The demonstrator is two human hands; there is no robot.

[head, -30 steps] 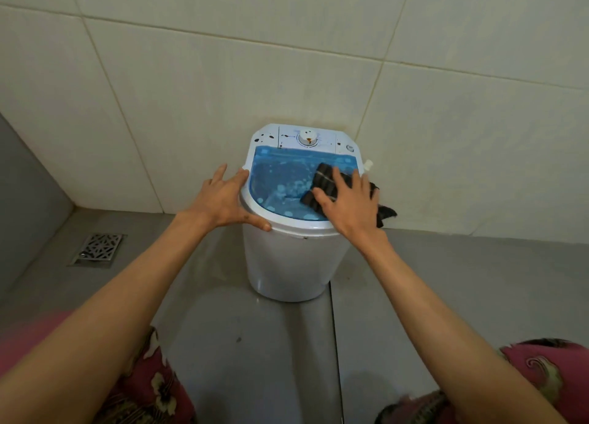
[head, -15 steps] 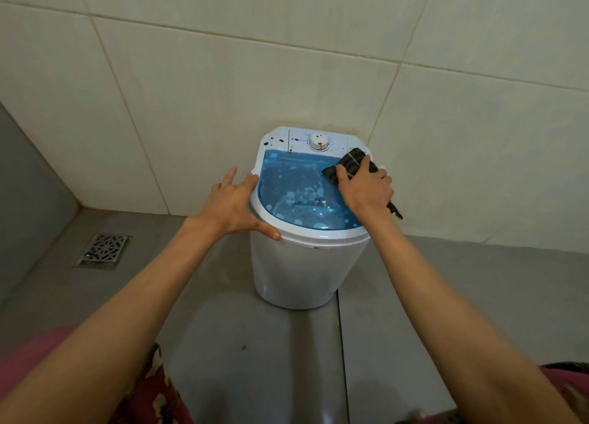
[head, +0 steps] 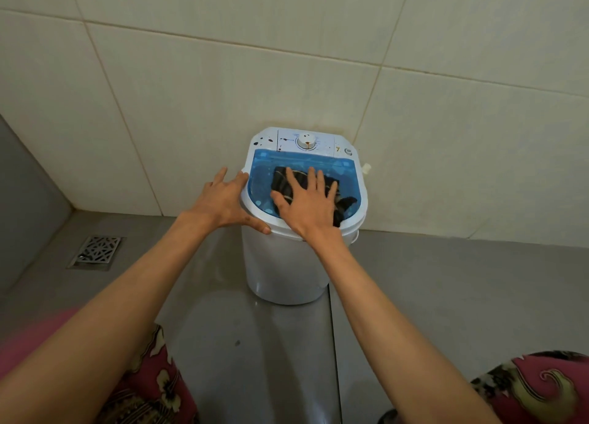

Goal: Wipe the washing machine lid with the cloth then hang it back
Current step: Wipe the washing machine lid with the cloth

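A small white washing machine (head: 283,264) stands on the grey floor against the tiled wall. Its lid (head: 263,170) is translucent blue, with a white control panel and dial (head: 306,141) behind it. A dark striped cloth (head: 282,181) lies flat on the lid. My right hand (head: 310,205) presses down on the cloth with fingers spread, covering most of it. My left hand (head: 224,200) rests open on the machine's left rim, thumb along the front edge, holding nothing.
A metal floor drain (head: 97,252) sits in the floor at the left. Cream wall tiles (head: 223,88) rise right behind the machine. A grey side wall (head: 25,200) closes the left. My knees in pink patterned fabric (head: 541,388) fill the bottom corners.
My right hand has slid the cloth from the lid's back right corner toward the middle and front, fingers now spread flat. My left hand stays on the left rim.
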